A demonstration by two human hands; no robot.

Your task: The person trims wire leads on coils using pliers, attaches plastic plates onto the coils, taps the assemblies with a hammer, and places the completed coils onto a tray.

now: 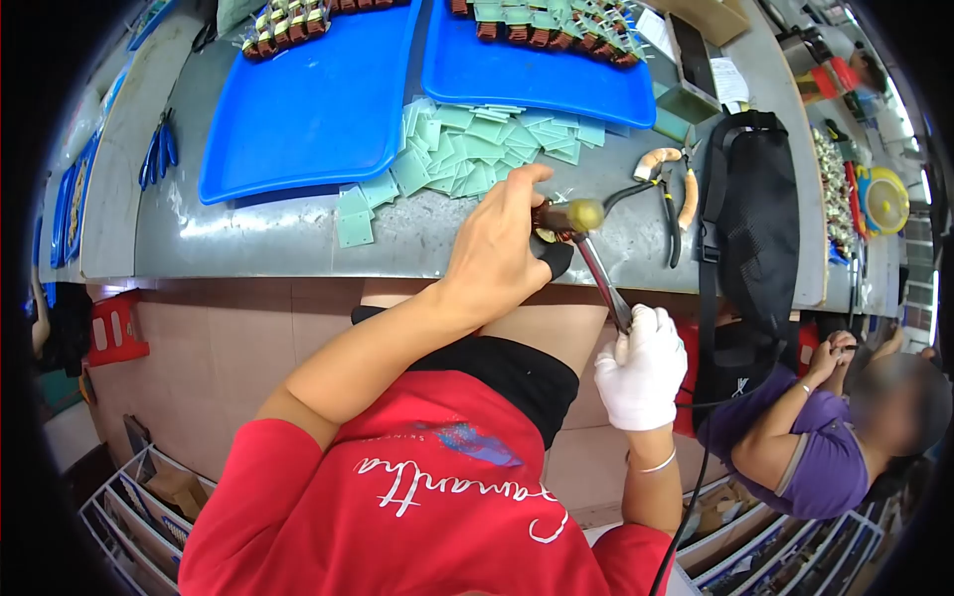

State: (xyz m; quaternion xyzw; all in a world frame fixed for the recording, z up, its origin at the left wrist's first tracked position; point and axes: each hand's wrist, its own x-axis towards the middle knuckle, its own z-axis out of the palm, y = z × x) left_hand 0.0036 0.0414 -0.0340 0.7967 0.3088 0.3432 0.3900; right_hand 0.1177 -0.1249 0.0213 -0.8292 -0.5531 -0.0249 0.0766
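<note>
My left hand (500,243), bare with a black cover on the thumb, is closed around a small coil part (545,224) at the table's front edge. In my gloved right hand (644,368) is the handle of a small hammer (602,278). The hammer's yellowish round head (584,215) is over the coil part and hides some of it; whether they touch is hard to tell. Pale green square plates (467,149) lie in a loose pile beyond my left hand.
Two blue trays (308,114) hold rows of coil parts at their far ends. Pliers (672,221) and cutters with tan grips (688,189) lie right of my hands, beside a black bag (753,219). Blue-handled pliers (159,151) lie far left. A person in purple (820,452) sits at right.
</note>
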